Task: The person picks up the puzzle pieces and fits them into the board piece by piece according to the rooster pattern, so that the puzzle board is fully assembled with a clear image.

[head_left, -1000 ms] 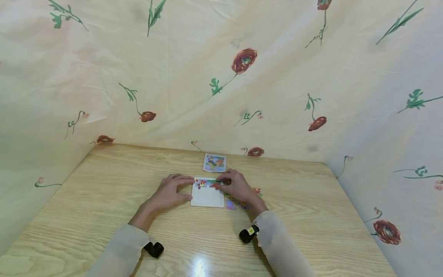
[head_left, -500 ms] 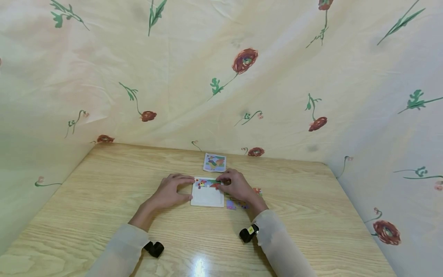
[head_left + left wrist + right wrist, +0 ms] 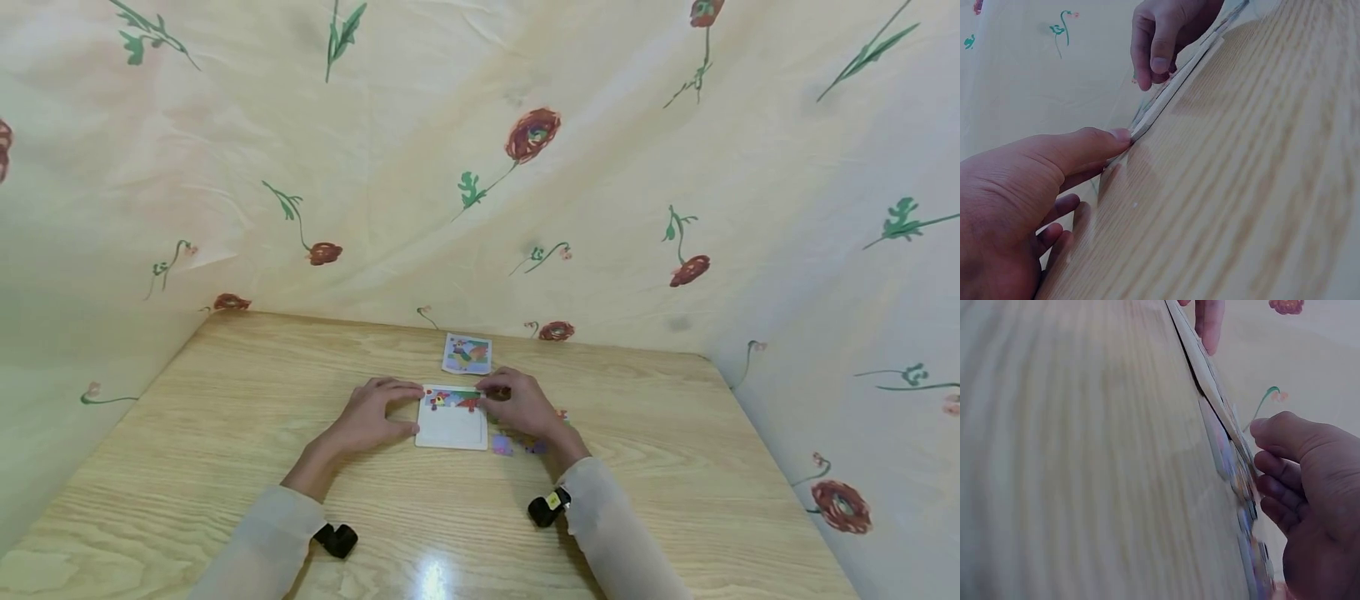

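Observation:
A white puzzle board (image 3: 452,429) lies flat on the table, with a strip of colourful jigsaw pieces (image 3: 453,399) along its far edge and bare white below. My left hand (image 3: 372,414) is at the board's left side, fingertips by the far corner and thumb at the edge lower down. In the left wrist view the extended thumb (image 3: 1100,147) touches the board's edge. My right hand (image 3: 520,406) is at the far right corner, bent fingertips right by the last piece of the strip. In the right wrist view its thumb (image 3: 1279,432) and fingers are apart, with nothing visible between them.
Several loose puzzle pieces, including a lilac one (image 3: 502,445), lie right of the board, partly hidden under the right hand and forearm. Beyond the board is a picture card (image 3: 467,354). A flowered cloth (image 3: 360,225) hangs behind the wooden table (image 3: 420,508).
The right hand has shifted slightly right, baring more of the last piece at the strip's right end. The left hand keeps its place at the board. The head view has shifted slightly.

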Tool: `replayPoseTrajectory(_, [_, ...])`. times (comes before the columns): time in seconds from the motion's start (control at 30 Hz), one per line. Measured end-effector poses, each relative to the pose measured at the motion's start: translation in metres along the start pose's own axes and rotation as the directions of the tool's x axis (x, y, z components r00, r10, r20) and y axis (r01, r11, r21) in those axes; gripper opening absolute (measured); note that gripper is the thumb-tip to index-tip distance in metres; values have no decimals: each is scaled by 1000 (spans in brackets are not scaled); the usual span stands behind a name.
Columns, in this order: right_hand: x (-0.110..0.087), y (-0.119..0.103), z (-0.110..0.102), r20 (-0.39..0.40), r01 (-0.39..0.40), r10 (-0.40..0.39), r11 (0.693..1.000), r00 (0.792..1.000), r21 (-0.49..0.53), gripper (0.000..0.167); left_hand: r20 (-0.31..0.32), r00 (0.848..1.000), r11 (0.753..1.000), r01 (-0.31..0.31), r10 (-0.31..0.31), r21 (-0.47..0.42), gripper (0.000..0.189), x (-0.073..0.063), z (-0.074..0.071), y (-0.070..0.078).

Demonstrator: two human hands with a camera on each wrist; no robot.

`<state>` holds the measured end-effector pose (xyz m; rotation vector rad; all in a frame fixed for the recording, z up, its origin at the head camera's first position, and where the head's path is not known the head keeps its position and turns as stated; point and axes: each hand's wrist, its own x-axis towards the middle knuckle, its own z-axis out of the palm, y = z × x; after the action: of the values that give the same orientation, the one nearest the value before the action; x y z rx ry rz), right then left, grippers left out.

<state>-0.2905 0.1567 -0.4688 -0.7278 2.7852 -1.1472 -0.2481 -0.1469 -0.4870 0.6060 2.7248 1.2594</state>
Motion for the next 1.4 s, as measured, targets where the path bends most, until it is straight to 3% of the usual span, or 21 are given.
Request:
replayPoseTrajectory(0.17, [-11,3,-10,-41,-2,2,1000,999,-4,19,-4,1000,1000,-3,3,6,53,0,0,0])
replayPoseTrajectory(0.53, [-38,10,-26,-40,33,-35,998,999,-57,17,-6,1000,1000,-1,1,6,54,0,-1,2])
replayPoseTrajectory(0.9, [-43,15,-25,12,4,-3,999,1000,-45,18,-15,1000,1000,0,0,5,54,-1,2,-2])
replayPoseTrajectory(1.4, [-43,17,-23,16,15,-14,997,1000,-78,16,-16,1000,1000,-7,7,7,53,0,2,-2])
